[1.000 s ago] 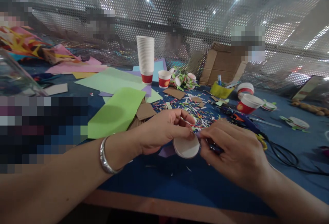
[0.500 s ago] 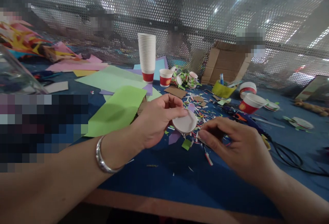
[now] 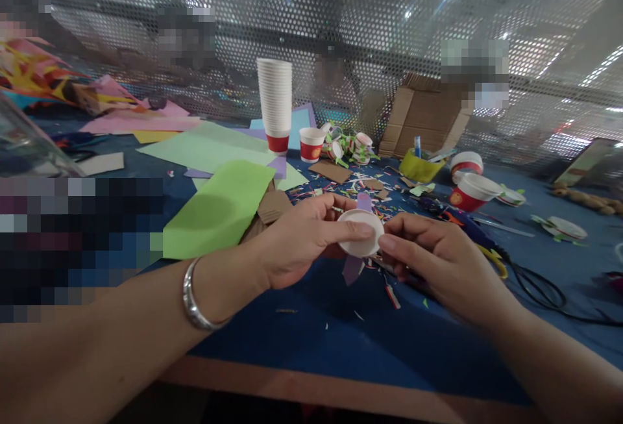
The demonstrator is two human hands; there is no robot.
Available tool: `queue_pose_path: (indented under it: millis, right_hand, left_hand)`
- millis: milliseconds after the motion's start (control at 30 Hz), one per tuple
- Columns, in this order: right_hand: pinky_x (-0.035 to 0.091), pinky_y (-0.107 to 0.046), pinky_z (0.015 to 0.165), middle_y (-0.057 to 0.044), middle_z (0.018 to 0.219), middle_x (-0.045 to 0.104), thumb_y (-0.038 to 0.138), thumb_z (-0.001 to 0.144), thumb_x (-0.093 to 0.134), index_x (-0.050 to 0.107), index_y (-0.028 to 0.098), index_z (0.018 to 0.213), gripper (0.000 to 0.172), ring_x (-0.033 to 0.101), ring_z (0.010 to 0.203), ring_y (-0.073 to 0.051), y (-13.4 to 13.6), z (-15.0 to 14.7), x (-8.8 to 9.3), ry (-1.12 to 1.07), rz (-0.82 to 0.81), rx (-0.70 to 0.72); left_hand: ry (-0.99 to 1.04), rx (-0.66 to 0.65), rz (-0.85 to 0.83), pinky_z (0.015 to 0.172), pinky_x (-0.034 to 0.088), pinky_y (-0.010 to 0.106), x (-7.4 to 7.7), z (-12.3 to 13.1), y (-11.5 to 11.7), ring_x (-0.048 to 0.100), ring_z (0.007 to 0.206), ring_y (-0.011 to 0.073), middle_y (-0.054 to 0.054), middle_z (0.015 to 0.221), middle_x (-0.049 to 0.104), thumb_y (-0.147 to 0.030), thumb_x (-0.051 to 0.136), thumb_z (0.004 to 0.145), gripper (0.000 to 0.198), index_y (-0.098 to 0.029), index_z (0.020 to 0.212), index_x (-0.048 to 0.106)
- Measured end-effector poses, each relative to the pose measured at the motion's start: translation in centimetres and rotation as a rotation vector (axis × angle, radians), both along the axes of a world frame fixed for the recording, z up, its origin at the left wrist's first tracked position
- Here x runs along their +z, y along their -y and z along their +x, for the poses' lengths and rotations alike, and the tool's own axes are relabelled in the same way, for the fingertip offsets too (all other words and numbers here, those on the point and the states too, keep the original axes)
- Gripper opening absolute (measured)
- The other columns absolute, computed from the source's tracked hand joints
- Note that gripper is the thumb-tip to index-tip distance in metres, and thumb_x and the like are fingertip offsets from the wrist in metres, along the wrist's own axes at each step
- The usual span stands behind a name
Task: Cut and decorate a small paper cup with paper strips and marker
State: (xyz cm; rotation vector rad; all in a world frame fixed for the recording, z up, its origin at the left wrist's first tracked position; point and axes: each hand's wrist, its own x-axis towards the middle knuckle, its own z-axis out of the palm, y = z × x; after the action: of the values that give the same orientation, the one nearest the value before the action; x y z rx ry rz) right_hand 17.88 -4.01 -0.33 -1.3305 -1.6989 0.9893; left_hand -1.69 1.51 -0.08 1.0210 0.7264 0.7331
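My left hand [image 3: 311, 232] grips a white round paper cup bottom [image 3: 357, 242], cut down to a shallow disc. Its thumb lies across the white face and its fingers are behind. My right hand [image 3: 428, 249] pinches the disc's right edge, thumb in front, other fingertips partly hidden. A purple paper piece [image 3: 363, 201] shows above the disc and a purple paper tab [image 3: 353, 269] below it; I cannot tell if they are attached. Coloured paper scraps [image 3: 372, 184] lie behind the hands. A silver bracelet [image 3: 189, 297] is on my left wrist.
A green sheet [image 3: 219, 206] and cardboard [image 3: 275, 206] lie left. Behind stand a cup stack [image 3: 276, 106], a red-and-white cup [image 3: 311, 146] and several small paper turtles [image 3: 360, 148]. A yellow container [image 3: 421, 167], tilted cup [image 3: 472, 193] and black cable [image 3: 540, 291] are right.
The disc has moved slightly right, and my left thumb now lies across its face. My right hand, apart from it before, now meets its right edge. The lower purple tab has shifted right too.
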Motion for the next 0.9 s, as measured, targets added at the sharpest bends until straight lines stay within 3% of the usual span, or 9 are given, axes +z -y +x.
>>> queue_pose_path:
  millis: [100,267,400,533,667,900]
  right_hand:
    - [0.038,-0.021,0.046,0.003,0.063,0.057,0.052,0.092,0.069,0.067,0.018,0.079,0.037,0.048,0.052,-0.008,-0.2,0.1,-0.2,-0.017,-0.009,0.0]
    - [0.036,-0.02,0.045,0.004,0.061,0.056,0.05,0.097,0.063,0.068,0.019,0.079,0.037,0.046,0.05,-0.007,0.0,0.0,0.2,-0.017,0.024,-0.002]
    - [0.035,-0.02,0.044,0.004,0.06,0.057,0.049,0.097,0.063,0.07,0.019,0.083,0.034,0.047,0.051,-0.008,0.2,-0.3,0.3,0.068,0.064,-0.013]
    - [0.04,-0.021,0.046,0.003,0.062,0.056,0.048,0.094,0.067,0.069,0.019,0.081,0.032,0.05,0.052,-0.009,0.3,-0.8,0.1,0.043,0.027,0.017]
    - [0.045,-0.022,0.044,0.004,0.064,0.054,0.052,0.088,0.074,0.068,0.019,0.081,0.034,0.053,0.051,-0.01,0.3,-1.1,-0.4,-0.057,-0.041,0.052]
    - [0.048,-0.019,0.042,0.004,0.066,0.058,0.05,0.09,0.073,0.068,0.019,0.08,0.033,0.054,0.049,-0.009,0.3,-1.3,-0.9,-0.105,-0.111,0.059]
  left_hand:
    - [-0.053,-0.087,-0.063,0.063,0.053,0.026,0.0,-0.1,-0.2,0.067,0.074,0.0155,0.003,0.086,0.072,-0.023,0.093,0.065,0.043,-0.016,0.094,0.063]
    - [-0.025,-0.112,-0.105,0.065,0.052,0.024,-0.2,-0.2,-0.4,0.068,0.074,0.0141,0.005,0.087,0.074,-0.026,0.089,0.072,0.031,-0.015,0.093,0.069]
    - [0.056,-0.02,-0.093,0.066,0.053,0.022,-0.2,0.0,-0.4,0.067,0.073,0.0115,0.003,0.086,0.073,-0.018,0.081,0.082,0.016,-0.014,0.093,0.07]
    - [0.096,0.11,-0.069,0.066,0.052,0.022,0.0,0.3,-0.4,0.067,0.074,0.0114,0.003,0.087,0.073,-0.012,0.077,0.084,0.017,-0.012,0.098,0.067]
    - [0.107,0.107,-0.043,0.069,0.053,0.024,-0.1,0.5,-0.3,0.068,0.078,0.0136,0.003,0.089,0.072,-0.013,0.078,0.084,0.021,-0.012,0.099,0.063]
    - [0.091,0.139,-0.015,0.071,0.053,0.025,-0.1,0.6,0.1,0.067,0.081,0.0147,0.006,0.092,0.071,-0.013,0.075,0.086,0.021,-0.012,0.098,0.058]
